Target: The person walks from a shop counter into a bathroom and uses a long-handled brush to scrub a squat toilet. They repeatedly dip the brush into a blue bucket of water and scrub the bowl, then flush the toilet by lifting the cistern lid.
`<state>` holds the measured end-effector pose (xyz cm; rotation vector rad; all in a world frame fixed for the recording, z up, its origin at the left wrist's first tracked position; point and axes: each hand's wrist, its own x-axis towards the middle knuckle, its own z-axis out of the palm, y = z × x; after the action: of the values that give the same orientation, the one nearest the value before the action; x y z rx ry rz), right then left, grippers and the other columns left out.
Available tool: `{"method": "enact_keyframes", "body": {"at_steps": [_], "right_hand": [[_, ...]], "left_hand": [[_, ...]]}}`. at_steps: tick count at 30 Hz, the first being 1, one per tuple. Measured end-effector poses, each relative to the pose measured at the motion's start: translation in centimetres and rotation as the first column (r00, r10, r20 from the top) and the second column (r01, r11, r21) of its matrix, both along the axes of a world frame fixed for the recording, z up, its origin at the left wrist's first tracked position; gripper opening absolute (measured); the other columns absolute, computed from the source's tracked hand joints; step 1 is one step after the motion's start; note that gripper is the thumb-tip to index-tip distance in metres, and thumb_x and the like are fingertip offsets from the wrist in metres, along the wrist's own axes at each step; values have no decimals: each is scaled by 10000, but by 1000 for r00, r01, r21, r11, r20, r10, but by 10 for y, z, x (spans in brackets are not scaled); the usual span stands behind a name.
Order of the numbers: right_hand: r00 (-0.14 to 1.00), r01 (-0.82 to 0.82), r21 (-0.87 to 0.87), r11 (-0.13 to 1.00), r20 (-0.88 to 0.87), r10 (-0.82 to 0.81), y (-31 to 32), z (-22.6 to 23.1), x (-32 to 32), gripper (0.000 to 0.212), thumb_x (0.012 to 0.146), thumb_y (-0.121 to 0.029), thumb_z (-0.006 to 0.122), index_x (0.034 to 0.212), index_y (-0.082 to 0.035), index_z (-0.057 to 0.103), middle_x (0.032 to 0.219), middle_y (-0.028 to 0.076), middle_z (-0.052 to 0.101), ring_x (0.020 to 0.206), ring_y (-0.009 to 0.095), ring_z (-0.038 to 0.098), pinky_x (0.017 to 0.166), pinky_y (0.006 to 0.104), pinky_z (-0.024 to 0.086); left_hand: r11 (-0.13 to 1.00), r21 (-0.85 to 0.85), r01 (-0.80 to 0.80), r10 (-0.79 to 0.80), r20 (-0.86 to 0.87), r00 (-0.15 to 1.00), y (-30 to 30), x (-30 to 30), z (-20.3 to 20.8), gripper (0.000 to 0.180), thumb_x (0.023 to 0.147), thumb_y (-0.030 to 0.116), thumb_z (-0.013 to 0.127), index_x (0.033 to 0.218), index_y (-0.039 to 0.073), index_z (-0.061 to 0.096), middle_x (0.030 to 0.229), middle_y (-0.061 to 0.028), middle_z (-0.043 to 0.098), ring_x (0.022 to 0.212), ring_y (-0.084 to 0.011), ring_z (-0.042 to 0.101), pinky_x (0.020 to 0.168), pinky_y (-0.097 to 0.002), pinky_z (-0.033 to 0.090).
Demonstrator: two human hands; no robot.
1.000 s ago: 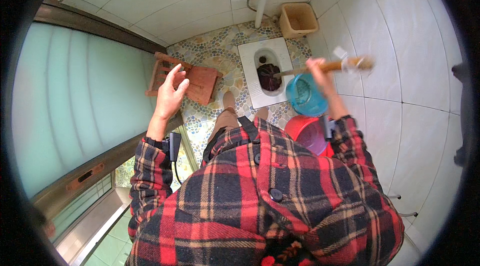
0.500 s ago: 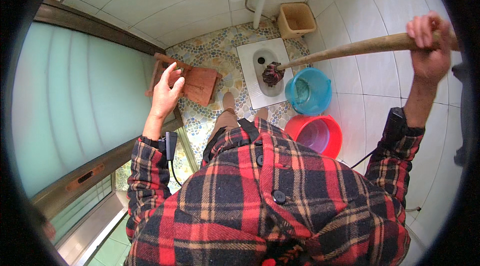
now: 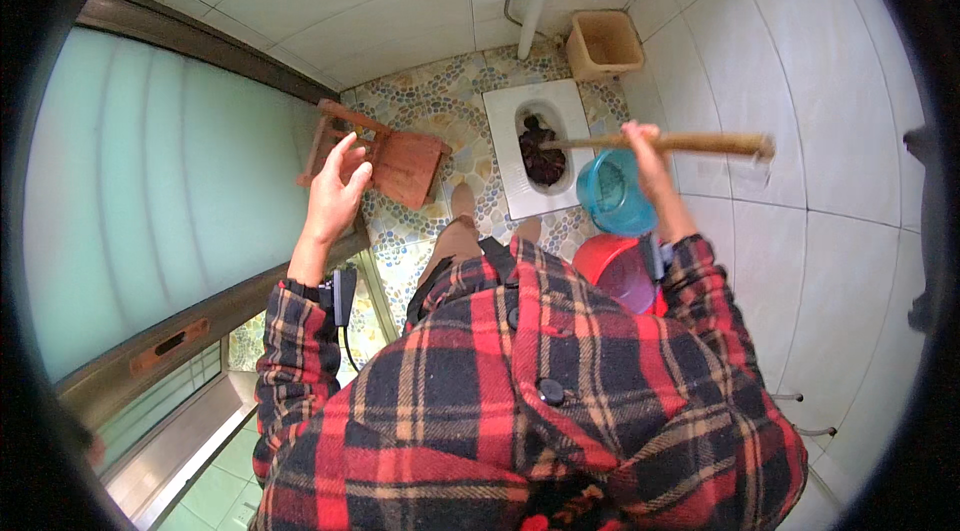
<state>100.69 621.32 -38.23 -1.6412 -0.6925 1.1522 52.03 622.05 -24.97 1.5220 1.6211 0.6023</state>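
Mop with long, straight, brown wooden handle (image 3: pixel 700 142) lies with its dark, stringy head (image 3: pixel 545 163) inside the white ceramic squat toilet (image 3: pixel 573 116). Its long axis runs almost level across the view: the head is at left, and the free handle end points right, toward the white tiled wall (image 3: pixel 850 121). Right hand (image 3: pixel 646 153) is clamped around the handle, above the round blue plastic bucket (image 3: pixel 625 221). Left hand (image 3: pixel 335 196), with fingers apart and slightly bent, appears before the reddish-brown wooden chair (image 3: pixel 410 171).
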Motion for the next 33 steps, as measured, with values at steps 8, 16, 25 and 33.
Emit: {"method": "enact_keyframes", "body": {"at_steps": [8, 16, 25, 33], "right_hand": [[978, 114, 535, 837, -210, 1, 71, 253, 78, 231, 866, -226, 632, 703, -114, 511, 635, 0, 472, 625, 125, 449, 697, 285, 375], [981, -127, 797, 591, 14, 192, 25, 301, 60, 208, 934, -247, 509, 802, -91, 469, 686, 3, 455, 643, 122, 434, 681, 299, 384], [993, 77, 58, 995, 86, -82, -13, 17, -16, 255, 862, -305, 632, 792, -77, 541, 846, 51, 617, 840, 133, 539, 844, 320, 412], [996, -40, 590, 806, -37, 76, 62, 250, 27, 311, 905, -252, 580, 649, -123, 460, 588, 0, 477, 588, 119, 459, 633, 276, 397]], "left_hand": [[1000, 24, 8, -10, 50, 999, 5, 0, -2, 495, 883, 156, 595, 1337, 87, 410, 1189, -136, 579, 1066, -202, 573, 906, -324, 465], [999, 10, 49, -49, 43, 998, 2, 4, -3, 507, 879, 160, 601, 1344, 109, 406, 1181, -133, 586, 1054, -189, 579, 894, -317, 469], [998, 3, 56, -56, 21, 998, 0, 5, -6, 513, 877, 161, 601, 1345, 98, 401, 1172, -133, 591, 1041, -190, 586, 897, -317, 469], [999, -9, 45, -44, 66, 997, 1, 5, -1, 499, 883, 160, 594, 1342, 102, 409, 1182, -131, 581, 1026, -185, 584, 863, -318, 490]]}}
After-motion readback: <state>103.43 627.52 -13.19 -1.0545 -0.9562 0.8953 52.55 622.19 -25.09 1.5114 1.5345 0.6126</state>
